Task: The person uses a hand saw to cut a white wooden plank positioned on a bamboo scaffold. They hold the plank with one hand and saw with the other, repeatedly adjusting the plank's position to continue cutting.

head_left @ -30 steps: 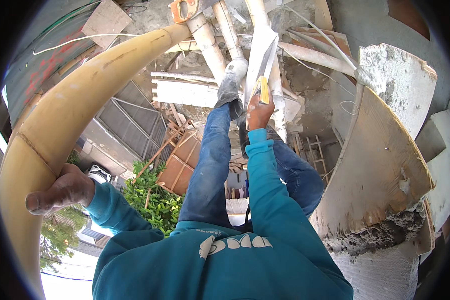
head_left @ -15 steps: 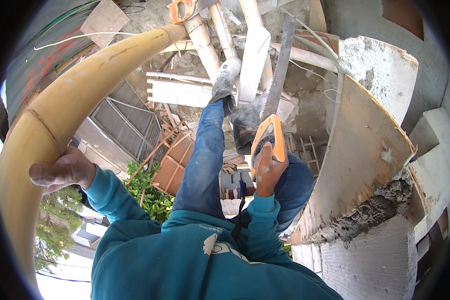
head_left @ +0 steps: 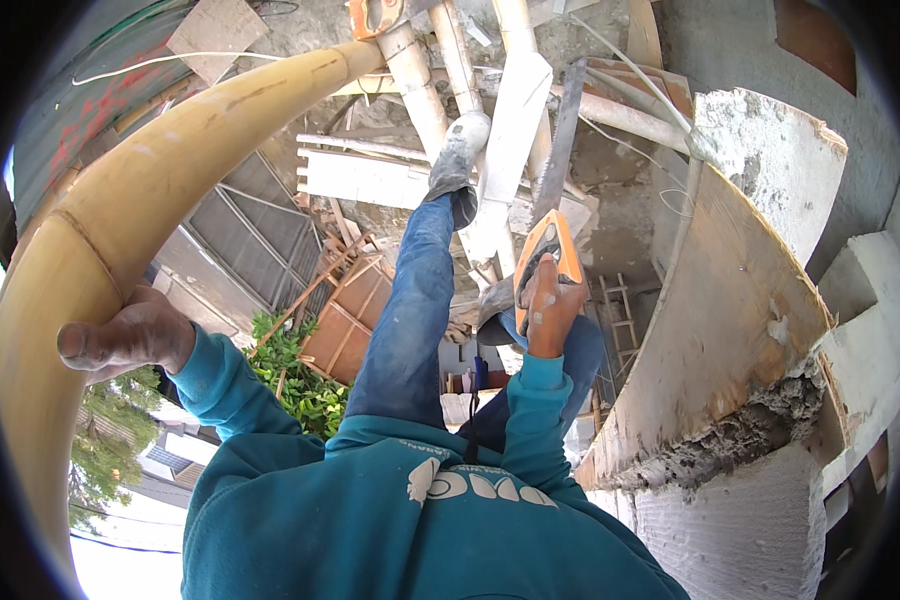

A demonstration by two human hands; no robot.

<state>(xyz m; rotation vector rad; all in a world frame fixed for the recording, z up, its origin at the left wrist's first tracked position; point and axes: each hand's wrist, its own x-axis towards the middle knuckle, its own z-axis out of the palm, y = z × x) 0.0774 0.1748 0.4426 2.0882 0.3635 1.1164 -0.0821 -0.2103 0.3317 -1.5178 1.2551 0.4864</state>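
A thick yellow bamboo pole [head_left: 185, 130] curves up the left side of the view, a dark joint ring partway along it. My left hand [head_left: 135, 335] rests around the pole just below that ring, thumb across the near side and the other fingers largely hidden. In my right hand [head_left: 553, 305] is a handsaw [head_left: 562, 140], gripped by its orange handle with the grey toothed blade pointing away from me. The blade appears apart from the bamboo pole. A second saw with an orange handle [head_left: 375, 14] lies at the top, close to the pole's far end.
Several thinner bamboo poles [head_left: 410, 80] and a white board [head_left: 518, 120] lie under my boot [head_left: 458, 150]. Concrete-stained plywood [head_left: 715, 330] and a rough concrete block [head_left: 730, 520] stand at right. Well below are a wooden frame [head_left: 348, 320] and green leaves [head_left: 300, 390].
My right hand has moved slightly forward and right with the handsaw. My right leg and boot have shifted. The left hand stays in place on the bamboo pole.
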